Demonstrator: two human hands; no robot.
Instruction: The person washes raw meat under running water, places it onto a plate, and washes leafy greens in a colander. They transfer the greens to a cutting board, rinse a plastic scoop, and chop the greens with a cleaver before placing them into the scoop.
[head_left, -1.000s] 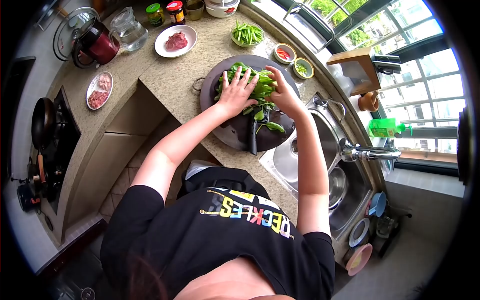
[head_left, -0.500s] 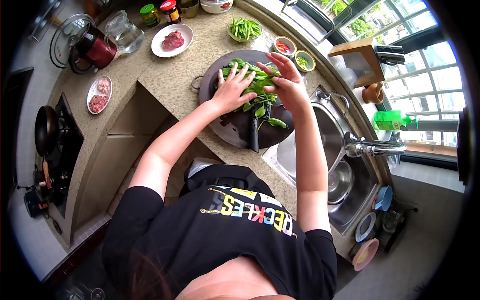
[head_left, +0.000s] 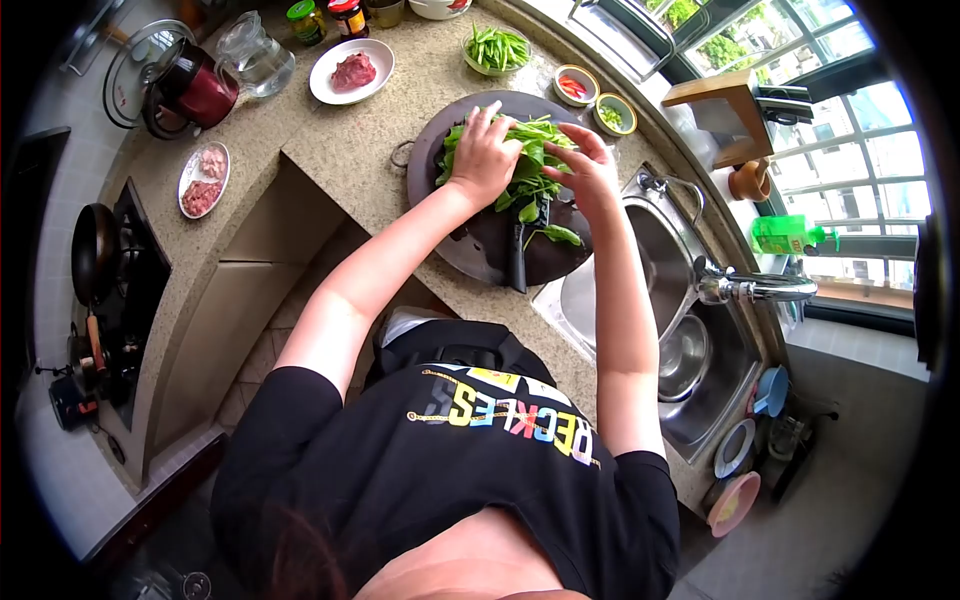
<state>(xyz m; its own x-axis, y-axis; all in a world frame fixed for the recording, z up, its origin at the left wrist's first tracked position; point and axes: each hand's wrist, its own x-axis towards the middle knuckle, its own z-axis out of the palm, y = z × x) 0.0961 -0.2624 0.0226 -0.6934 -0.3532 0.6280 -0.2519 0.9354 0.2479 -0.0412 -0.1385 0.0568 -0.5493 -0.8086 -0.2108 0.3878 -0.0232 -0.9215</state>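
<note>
Leafy greens (head_left: pixel 530 160) lie heaped on a round dark chopping board (head_left: pixel 475 262). My left hand (head_left: pixel 485 155) is on the left part of the heap, its fingers drawn together and bent over the leaves. At the right edge of the heap is my right hand (head_left: pixel 590 170), fingers apart and curved toward the leaves; any leaf between them is too small to make out. A knife with a black handle (head_left: pixel 518 262) lies on the board, its blade partly under the greens. One loose leaf (head_left: pixel 560 235) rests right of the handle.
Behind the board stand a bowl of green strips (head_left: pixel 496 48), small bowls of red pieces (head_left: pixel 575 84) and green pieces (head_left: pixel 615 114), and a plate of meat (head_left: pixel 352 70). The sink (head_left: pixel 650 265) and faucet (head_left: pixel 740 284) are at the right, a meat dish (head_left: pixel 204 180) at the left.
My left hand has gone from spread flat on the greens to fingers gathered over them, slightly further right. My right hand has come down lower beside the heap.
</note>
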